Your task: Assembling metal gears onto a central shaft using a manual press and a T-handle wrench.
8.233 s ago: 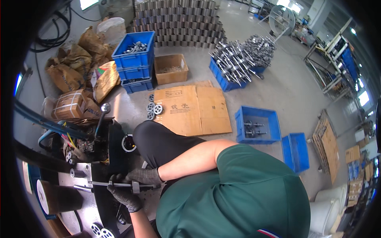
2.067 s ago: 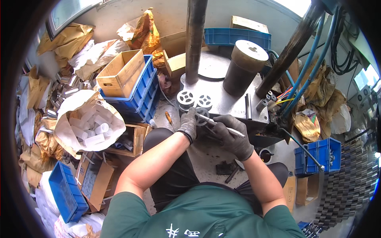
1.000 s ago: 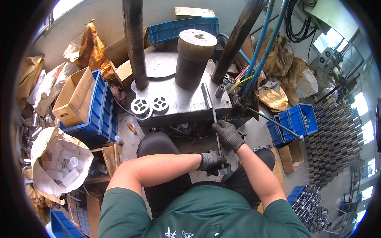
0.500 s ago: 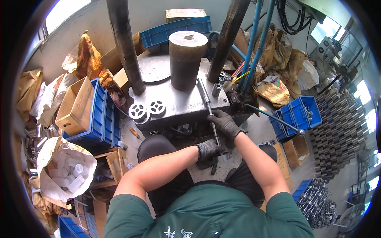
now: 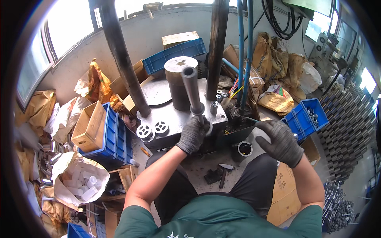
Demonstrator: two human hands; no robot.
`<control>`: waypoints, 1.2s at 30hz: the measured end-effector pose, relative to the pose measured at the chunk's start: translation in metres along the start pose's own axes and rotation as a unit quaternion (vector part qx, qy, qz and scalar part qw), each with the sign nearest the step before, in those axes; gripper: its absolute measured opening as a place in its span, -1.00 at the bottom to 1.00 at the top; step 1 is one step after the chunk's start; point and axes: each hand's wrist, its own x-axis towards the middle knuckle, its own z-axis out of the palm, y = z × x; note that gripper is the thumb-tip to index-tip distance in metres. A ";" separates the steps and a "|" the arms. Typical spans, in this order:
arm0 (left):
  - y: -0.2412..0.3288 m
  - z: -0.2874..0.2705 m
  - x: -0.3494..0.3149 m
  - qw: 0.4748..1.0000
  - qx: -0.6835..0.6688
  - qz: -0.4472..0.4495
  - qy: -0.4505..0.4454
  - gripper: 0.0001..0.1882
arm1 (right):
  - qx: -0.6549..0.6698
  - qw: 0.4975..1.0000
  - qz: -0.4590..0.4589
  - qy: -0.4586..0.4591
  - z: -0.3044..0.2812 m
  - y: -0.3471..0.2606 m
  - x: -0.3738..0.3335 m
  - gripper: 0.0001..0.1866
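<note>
Tube (image 5: 192, 90) (metal) in left hand (image 5: 193, 135)

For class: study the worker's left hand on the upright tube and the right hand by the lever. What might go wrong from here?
The tube might tip: only the left hand holds it, low down, with much of its length above the fingers.

The lever might get nudged, as the right hand overlaps it; contact is unclear.

The wheels could be knocked off, sitting near the table's front edge.
</note>
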 end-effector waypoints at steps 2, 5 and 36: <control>0.002 -0.027 0.041 0.994 -0.048 0.078 0.066 -0.81 | -0.090 0.995 0.003 -0.035 -0.022 0.026 -0.007 -0.59; 0.029 -0.073 0.123 0.983 -0.133 0.102 0.074 -0.84 | -0.137 0.974 0.106 -0.144 -0.041 0.067 -0.027 -0.59; -0.007 -0.108 0.292 0.990 -0.022 -0.024 0.134 -0.84 | -0.057 0.939 0.068 -0.332 -0.028 0.088 -0.005 -0.50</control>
